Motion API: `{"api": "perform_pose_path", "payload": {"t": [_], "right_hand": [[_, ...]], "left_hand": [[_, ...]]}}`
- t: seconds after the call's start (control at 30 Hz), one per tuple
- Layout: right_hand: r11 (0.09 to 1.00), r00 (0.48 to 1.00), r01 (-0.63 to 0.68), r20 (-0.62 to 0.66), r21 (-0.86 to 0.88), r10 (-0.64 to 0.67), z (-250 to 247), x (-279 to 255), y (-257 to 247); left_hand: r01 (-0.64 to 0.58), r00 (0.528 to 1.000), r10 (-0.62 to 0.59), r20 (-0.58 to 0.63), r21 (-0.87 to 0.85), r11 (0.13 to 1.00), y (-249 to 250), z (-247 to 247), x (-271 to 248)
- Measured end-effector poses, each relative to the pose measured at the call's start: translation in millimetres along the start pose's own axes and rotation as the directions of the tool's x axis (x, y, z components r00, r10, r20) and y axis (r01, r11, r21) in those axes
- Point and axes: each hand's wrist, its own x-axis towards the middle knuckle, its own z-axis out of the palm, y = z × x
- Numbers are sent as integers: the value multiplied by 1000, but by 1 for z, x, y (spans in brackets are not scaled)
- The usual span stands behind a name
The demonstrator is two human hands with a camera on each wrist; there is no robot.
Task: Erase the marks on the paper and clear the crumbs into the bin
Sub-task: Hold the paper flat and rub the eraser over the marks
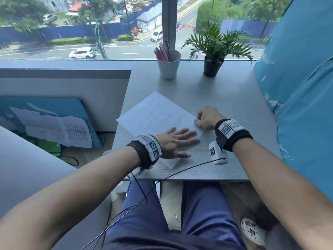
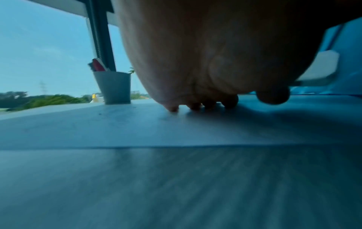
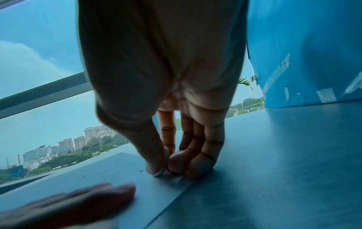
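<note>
A white sheet of paper (image 1: 156,114) with faint pencil marks lies turned at an angle on the grey desk (image 1: 225,98). My left hand (image 1: 177,142) lies flat with straight fingers on the sheet's near right part, holding it down; from the left wrist its fingertips (image 2: 195,106) touch the paper (image 2: 117,128). My right hand (image 1: 205,118) pinches a small pale eraser (image 1: 196,121) between thumb and fingers at the paper's right corner. The right wrist view shows the eraser (image 3: 162,172) pressed onto the paper (image 3: 109,168). A few dark crumbs (image 3: 141,170) lie beside it.
A white cup of pens (image 1: 168,64) and a potted plant (image 1: 213,56) stand at the back by the window. A blue padded panel (image 1: 297,78) borders the desk on the right. A cable (image 1: 189,168) runs across the desk's front edge. No bin is in view.
</note>
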Motion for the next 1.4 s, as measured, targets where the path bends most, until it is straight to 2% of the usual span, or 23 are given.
{"api": "perform_pose_path", "payload": {"t": [0.07,0.17,0.33,0.47,0.6,0.73,0.87,1.0,1.1,1.13,1.23,1.33,1.4], "right_hand": [[1000,1000,-1,11,-3,2,-1,2,1],[1000,1000,4,22,-30,-4,-2,2,0],[999,999,38,-6,-30,-38,-11,13,-9],[988,987,151,-59,30,-149,-6,23,-27],[991,987,119,-120,65,-111,5,33,-31],[976,984,177,-21,126,-176,19,30,-31],[980,988,84,-141,179,-59,13,39,-24],[981,992,123,-6,150,-124,14,34,-30],[979,993,61,-113,193,-40,10,37,-26],[980,992,71,-115,187,-50,12,36,-27],[979,991,133,-3,155,-134,14,30,-30],[980,994,65,-101,186,-47,5,33,-24],[976,994,93,-82,197,-78,10,29,-27]], "left_hand": [[148,989,-148,2,-28,989,-16,-5,4],[379,925,-381,10,-112,919,-40,-19,7],[512,856,-517,31,-196,836,-48,-30,14],[535,841,-541,31,-200,821,-53,-30,16],[533,843,-536,39,-190,825,-54,-28,15],[528,847,-529,52,-205,824,-56,-28,15],[528,848,-524,71,-195,827,-57,-29,16],[533,845,-529,76,-198,823,-56,-29,16],[538,842,-533,81,-186,822,-55,-30,16],[540,841,-534,84,-182,822,-55,-30,16],[544,838,-537,92,-190,817,-54,-31,15],[546,837,-538,94,-187,817,-52,-32,15],[547,837,-540,94,-186,816,-52,-33,15]]}}
